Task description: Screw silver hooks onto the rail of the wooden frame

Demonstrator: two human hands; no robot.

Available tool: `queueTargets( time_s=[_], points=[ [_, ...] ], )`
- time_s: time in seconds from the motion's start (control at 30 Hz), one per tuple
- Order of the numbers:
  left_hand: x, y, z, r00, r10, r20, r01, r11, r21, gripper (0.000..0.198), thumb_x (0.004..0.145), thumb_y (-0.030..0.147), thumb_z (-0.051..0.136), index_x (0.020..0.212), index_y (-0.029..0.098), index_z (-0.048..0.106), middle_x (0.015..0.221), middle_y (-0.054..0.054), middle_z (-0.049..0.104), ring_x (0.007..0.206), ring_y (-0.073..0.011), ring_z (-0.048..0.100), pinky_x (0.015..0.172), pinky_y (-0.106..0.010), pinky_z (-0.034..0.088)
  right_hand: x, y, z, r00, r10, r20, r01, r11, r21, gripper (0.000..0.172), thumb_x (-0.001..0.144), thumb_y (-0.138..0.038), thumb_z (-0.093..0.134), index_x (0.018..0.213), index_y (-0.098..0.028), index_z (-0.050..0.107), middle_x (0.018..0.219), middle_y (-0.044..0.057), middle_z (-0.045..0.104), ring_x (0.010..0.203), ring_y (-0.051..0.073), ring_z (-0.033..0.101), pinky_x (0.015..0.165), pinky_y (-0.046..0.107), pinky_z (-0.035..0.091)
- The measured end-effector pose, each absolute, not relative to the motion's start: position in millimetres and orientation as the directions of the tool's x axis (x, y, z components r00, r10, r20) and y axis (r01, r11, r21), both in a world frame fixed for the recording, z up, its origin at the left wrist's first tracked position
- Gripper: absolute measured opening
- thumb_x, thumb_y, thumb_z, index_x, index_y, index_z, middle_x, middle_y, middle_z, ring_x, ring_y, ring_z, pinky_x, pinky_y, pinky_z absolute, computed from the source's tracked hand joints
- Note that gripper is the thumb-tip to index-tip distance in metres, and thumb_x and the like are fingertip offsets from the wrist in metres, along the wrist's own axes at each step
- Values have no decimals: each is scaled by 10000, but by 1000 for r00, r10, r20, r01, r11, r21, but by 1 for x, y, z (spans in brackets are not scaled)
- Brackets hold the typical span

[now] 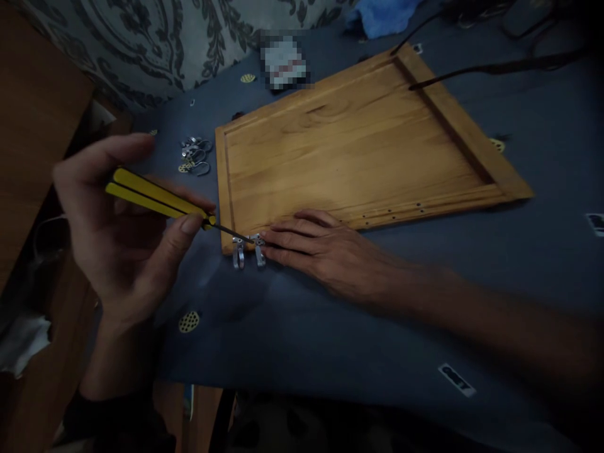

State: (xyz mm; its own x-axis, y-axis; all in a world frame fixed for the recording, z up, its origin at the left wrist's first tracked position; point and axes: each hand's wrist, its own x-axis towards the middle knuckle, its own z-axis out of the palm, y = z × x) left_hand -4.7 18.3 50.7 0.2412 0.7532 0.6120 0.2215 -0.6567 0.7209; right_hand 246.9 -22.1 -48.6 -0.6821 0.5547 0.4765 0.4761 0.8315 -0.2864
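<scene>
My left hand (136, 233) is closed around a yellow-handled screwdriver (158, 195). Its thin metal shaft slants down to a small metal hook (259, 250) at the near left edge of a wooden board (330, 151). My right hand (330, 251) lies palm down along that near edge, fingers stretched out, with the fingertips against the same hook. Just left of it, a second metal hook (238, 253) sits at the board's corner. Both hooks hang over the edge. The exact contact at the screwdriver's tip is too small to make out.
Several loose metal hooks (194, 154) lie in a pile left of the board. Dark cords (472, 72) run from the board's far right side. A blurred box (285, 61) and a blue cloth (384, 16) rest behind it, on a dark blue patterned tablecloth (330, 352).
</scene>
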Motion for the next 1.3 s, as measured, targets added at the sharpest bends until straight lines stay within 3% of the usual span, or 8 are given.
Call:
queueTargets(
  time_s=[0.2, 0.4, 0.67, 1.0, 1.23, 1.3],
  points=[
    [3, 25, 50, 440, 579, 686, 184, -806, 563, 668, 737, 29, 870, 1301, 336, 688, 1301, 29, 599, 851, -149, 793, 748, -289, 720, 247, -22, -45, -683, 547, 485, 465, 837, -288, 421, 1038, -134, 457, 1429, -168, 608, 1482, 108, 656, 1401, 245, 545, 1165, 479, 392],
    [3, 26, 47, 387, 623, 680, 234, -780, 581, 683, 668, 45, 931, 1250, 331, 715, 1251, 26, 652, 809, -141, 790, 765, -275, 717, 246, -23, -44, -681, 560, 471, 493, 827, -269, 398, 1077, -154, 407, 1417, -178, 613, 1470, 87, 666, 1395, 231, 554, 1178, 454, 395],
    [6, 22, 47, 466, 574, 673, 257, -816, 518, 598, 807, 167, 889, 1327, 337, 647, 1312, 9, 648, 866, -166, 803, 765, -296, 713, 247, -24, -41, -690, 558, 461, 492, 828, -267, 386, 1099, -169, 380, 1405, -160, 616, 1483, 93, 657, 1414, 231, 542, 1186, 463, 391],
    [1, 27, 46, 549, 492, 676, 228, -866, 445, 706, 827, 101, 828, 1436, 362, 582, 1297, -16, 589, 887, -149, 773, 750, -286, 688, 246, -23, -46, -680, 554, 480, 486, 831, -271, 422, 1037, -127, 468, 1433, -189, 602, 1483, 96, 663, 1415, 235, 553, 1174, 474, 405],
    [0, 17, 44, 408, 579, 706, 413, -807, 423, 600, 810, 228, 886, 1343, 408, 675, 1140, -14, 677, 868, -206, 711, 770, -411, 661, 247, -23, -48, -683, 554, 476, 483, 832, -274, 473, 991, -100, 532, 1457, -164, 586, 1483, 120, 661, 1432, 244, 539, 1174, 483, 416],
    [1, 16, 45, 394, 585, 709, 413, -802, 432, 602, 812, 203, 883, 1342, 402, 681, 1142, -15, 684, 874, -202, 724, 784, -398, 680, 247, -24, -48, -680, 559, 476, 491, 828, -271, 454, 1008, -101, 517, 1450, -176, 592, 1484, 105, 662, 1450, 230, 524, 1187, 473, 410]
  ],
)
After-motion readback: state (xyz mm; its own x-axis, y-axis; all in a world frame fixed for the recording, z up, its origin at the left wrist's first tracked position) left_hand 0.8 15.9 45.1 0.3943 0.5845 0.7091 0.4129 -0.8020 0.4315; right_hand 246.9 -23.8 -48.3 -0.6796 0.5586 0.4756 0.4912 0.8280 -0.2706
